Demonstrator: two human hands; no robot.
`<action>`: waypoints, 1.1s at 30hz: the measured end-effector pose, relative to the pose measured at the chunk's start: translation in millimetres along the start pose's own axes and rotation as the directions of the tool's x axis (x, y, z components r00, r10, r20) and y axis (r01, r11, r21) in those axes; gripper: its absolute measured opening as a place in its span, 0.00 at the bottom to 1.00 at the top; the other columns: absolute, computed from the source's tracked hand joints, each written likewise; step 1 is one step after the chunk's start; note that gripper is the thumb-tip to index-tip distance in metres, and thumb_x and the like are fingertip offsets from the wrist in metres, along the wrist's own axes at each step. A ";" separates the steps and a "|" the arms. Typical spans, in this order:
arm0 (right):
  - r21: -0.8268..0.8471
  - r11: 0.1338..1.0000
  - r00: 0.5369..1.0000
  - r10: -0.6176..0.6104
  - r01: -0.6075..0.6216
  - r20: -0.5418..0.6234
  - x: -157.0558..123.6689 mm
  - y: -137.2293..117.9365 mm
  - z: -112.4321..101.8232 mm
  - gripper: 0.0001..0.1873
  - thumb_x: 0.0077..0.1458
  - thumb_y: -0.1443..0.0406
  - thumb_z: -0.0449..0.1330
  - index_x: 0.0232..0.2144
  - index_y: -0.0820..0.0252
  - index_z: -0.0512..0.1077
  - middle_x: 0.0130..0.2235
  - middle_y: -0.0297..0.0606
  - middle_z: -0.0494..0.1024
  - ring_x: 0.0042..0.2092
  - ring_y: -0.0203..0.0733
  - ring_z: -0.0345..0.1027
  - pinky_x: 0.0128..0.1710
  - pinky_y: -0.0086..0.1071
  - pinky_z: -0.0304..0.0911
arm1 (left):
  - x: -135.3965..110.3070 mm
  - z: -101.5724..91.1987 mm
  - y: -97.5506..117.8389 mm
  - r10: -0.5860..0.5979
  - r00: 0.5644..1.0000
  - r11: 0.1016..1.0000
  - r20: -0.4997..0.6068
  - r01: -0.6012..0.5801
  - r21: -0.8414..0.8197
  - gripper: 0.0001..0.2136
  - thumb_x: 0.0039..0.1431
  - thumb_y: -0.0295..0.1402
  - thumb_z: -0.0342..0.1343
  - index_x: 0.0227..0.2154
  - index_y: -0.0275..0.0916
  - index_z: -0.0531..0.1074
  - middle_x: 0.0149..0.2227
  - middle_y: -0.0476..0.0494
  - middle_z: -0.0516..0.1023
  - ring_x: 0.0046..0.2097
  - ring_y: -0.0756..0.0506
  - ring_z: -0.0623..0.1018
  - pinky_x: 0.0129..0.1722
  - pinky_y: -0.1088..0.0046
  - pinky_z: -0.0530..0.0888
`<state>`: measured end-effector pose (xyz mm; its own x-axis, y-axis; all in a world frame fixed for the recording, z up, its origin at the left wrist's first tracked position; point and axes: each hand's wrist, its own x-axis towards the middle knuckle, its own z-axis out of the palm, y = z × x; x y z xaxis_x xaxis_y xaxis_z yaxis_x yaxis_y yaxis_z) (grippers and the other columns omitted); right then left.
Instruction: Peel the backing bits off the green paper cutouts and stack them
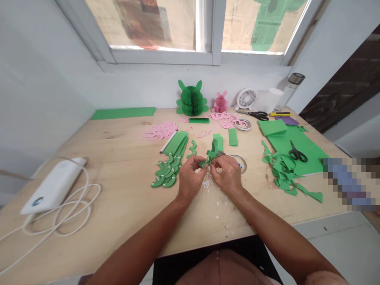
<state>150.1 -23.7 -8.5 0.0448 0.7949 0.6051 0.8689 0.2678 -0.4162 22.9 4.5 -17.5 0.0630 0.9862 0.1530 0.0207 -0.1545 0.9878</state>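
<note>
My left hand (192,174) pinches a curved green paper cutout (212,151) above the middle of the table. Close beside it, my right hand (228,172) has thumb and fingertips pressed together at the cutout's edge; what lies between them is too small to make out. A dark object, partly hidden, shows just behind the right fingers. Below the hands, small white scraps (207,184) are scattered. A pile of curved green cutouts with pale strips (168,171) lies left of my left hand. Beyond my right hand is a roll of tape (239,163), partly covered.
Folded green strips (177,142) and pink cutouts (162,130) lie further back. Green and pink paper figures (192,102) stand by the wall. At right are black scissors (297,152), green sheets (311,156) and offcuts (283,172). A white power strip (55,184) with cables occupies the left.
</note>
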 end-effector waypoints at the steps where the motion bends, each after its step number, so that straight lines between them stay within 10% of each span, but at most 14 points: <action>1: -0.002 1.000 1.000 -0.001 0.001 -0.003 -0.1 0.0 0.2 0.04 0.50 0.69 0.55 0.25 0.58 0.69 0.25 0.35 0.73 0.32 0.41 0.66 0.36 0.34 0.55 | -0.3 0.2 0.3 0.005 1.000 1.000 -0.001 -0.005 0.008 0.08 0.44 0.31 0.60 0.31 0.39 0.71 0.31 0.46 0.77 0.34 0.48 0.76 0.36 0.73 0.70; 20: 0.064 0.994 0.995 0.090 -0.087 -0.041 1.4 1.6 2.4 0.05 0.46 0.71 0.55 0.22 0.57 0.65 0.22 0.33 0.70 0.28 0.39 0.63 0.32 0.32 0.57 | 0.6 1.2 -1.0 0.027 1.000 1.000 0.015 -0.027 -0.005 0.08 0.45 0.30 0.59 0.31 0.37 0.70 0.31 0.46 0.77 0.33 0.48 0.76 0.34 0.73 0.71; 33: -0.016 0.998 0.997 -0.056 0.055 -0.056 -0.8 1.4 2.8 0.04 0.50 0.69 0.56 0.24 0.59 0.68 0.24 0.35 0.72 0.31 0.41 0.65 0.35 0.34 0.55 | 0.8 2.0 0.1 0.030 1.000 0.999 -0.004 -0.030 0.019 0.08 0.44 0.30 0.59 0.30 0.37 0.70 0.30 0.46 0.77 0.32 0.48 0.76 0.34 0.73 0.71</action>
<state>149.9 -22.4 -11.5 0.0241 0.7468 0.6646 0.8780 0.3021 -0.3713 24.9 5.2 -17.3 0.0597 0.9814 0.1823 0.0379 -0.1848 0.9821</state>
